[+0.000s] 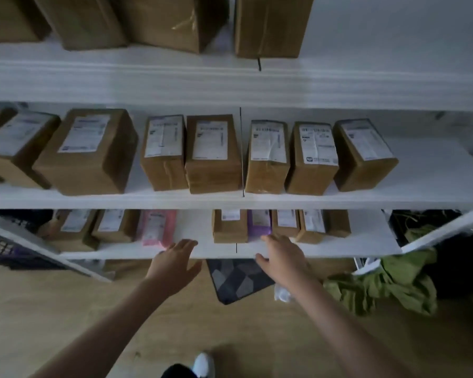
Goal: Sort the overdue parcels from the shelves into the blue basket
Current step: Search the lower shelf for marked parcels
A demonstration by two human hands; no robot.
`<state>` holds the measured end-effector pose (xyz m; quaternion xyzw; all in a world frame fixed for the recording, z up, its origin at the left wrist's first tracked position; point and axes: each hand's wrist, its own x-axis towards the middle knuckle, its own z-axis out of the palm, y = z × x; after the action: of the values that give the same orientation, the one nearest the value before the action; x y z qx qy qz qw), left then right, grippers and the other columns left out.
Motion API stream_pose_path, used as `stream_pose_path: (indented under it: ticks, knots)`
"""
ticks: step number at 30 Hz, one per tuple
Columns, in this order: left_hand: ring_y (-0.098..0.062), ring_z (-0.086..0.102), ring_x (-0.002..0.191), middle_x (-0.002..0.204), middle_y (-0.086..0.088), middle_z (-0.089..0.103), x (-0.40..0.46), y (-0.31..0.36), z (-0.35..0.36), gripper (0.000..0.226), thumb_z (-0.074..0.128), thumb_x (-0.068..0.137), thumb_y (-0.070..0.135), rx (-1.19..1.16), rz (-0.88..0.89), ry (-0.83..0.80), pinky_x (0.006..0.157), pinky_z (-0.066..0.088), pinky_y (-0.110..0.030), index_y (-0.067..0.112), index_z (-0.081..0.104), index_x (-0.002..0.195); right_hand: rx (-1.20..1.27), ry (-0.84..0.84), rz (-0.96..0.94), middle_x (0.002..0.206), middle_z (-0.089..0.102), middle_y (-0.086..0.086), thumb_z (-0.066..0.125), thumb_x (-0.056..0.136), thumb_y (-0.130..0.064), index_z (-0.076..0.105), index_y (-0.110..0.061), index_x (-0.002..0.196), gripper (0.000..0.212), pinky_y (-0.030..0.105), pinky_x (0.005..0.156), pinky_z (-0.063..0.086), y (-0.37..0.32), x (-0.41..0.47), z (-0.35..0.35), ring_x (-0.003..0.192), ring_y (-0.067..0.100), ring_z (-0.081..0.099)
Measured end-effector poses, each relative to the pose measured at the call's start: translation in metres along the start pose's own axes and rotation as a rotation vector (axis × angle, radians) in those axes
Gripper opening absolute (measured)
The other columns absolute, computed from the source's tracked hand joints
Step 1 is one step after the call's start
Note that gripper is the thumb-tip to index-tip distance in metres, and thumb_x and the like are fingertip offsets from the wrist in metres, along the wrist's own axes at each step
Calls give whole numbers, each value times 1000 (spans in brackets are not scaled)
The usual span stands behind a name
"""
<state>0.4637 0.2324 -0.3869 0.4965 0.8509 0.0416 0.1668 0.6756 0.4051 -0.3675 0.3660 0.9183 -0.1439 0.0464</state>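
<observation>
At lowest shelf | R hand (280, 253) fingers spread, touching purple parcel (259, 223) | L hand (174, 261) open, holding nothing

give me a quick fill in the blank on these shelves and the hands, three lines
1. The right hand reaches toward the ____ parcel on the lowest shelf.
2. The pink parcel lies nearest the ____ hand.
3. The green cloth lies on the ____.

Missing words: purple; left; floor
</observation>
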Motion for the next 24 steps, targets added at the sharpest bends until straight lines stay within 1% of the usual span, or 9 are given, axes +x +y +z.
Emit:
stream_pose_path:
  ticks: [3, 6, 11, 13, 15, 18, 20, 22, 24]
  knots:
    - [-14, 55, 130, 152, 7, 48, 55, -17, 67, 66, 59, 94, 55, 6, -31, 16, 104, 49, -33, 25, 40, 150, -42, 24, -6, 136, 57, -1, 56, 97, -48, 50, -17, 137, 51, 34, 101, 47, 33, 54, 73, 128, 22, 50]
    - [-17, 46, 139, 159, 4, 38, 115, -34, 131, 84, 63, 89, 62, -12, -62, 48, 107, 46, -36, 22, 31, 156, -62, 63, -13, 155, 40, 4, 60, 92, -56, 32, -12, 154, 81, 38, 118, 32, 61, 107, 143, 143, 26, 35]
    - [-24, 37, 146, 164, 0, 28, 207, -61, 218, 114, 76, 72, 69, -65, -39, 167, 114, 39, -41, 18, 23, 159, -97, 162, -62, 167, 15, 10, 64, 85, -68, 14, -8, 160, 108, 42, 126, 8, 99, 181, 230, 154, 31, 8]
    - [-26, 35, 146, 165, -3, 27, 232, -69, 243, 124, 77, 65, 74, -87, -6, 222, 116, 38, -46, 15, 22, 160, -78, 210, -78, 168, 9, 10, 61, 80, -77, 13, -9, 160, 116, 44, 126, 5, 109, 199, 250, 155, 30, 2]
    - [-27, 36, 145, 163, -2, 29, 247, -74, 260, 129, 77, 58, 79, -129, 29, 278, 114, 40, -51, 18, 23, 159, -105, 274, -102, 169, 9, 9, 55, 77, -85, 16, -12, 160, 117, 46, 126, 5, 114, 212, 265, 155, 30, 2]
    - [-25, 39, 141, 157, 2, 38, 263, -78, 274, 128, 71, 51, 86, -173, 97, 345, 109, 43, -55, 29, 27, 156, -138, 341, -137, 168, 14, 11, 53, 77, -85, 28, -12, 157, 112, 46, 125, 5, 108, 225, 278, 154, 31, 6]
    - [-25, 44, 137, 149, 3, 47, 272, -76, 275, 122, 67, 47, 90, -229, 151, 356, 108, 45, -54, 32, 36, 151, -123, 329, -133, 166, 18, 12, 57, 79, -80, 31, -9, 156, 108, 46, 125, 7, 102, 229, 283, 154, 32, 9]
    - [-20, 54, 126, 135, 9, 58, 279, -74, 274, 109, 74, 46, 89, -358, 178, 337, 102, 51, -50, 38, 50, 139, -76, 350, -133, 163, 24, 12, 60, 79, -77, 29, -9, 157, 107, 45, 124, 10, 99, 232, 287, 152, 32, 14]
    - [-13, 60, 117, 125, 17, 62, 280, -73, 274, 96, 87, 45, 74, -452, 163, 325, 95, 56, -45, 45, 54, 131, -50, 405, -149, 157, 34, 10, 63, 78, -75, 32, -11, 155, 105, 44, 122, 16, 98, 235, 290, 147, 30, 22]
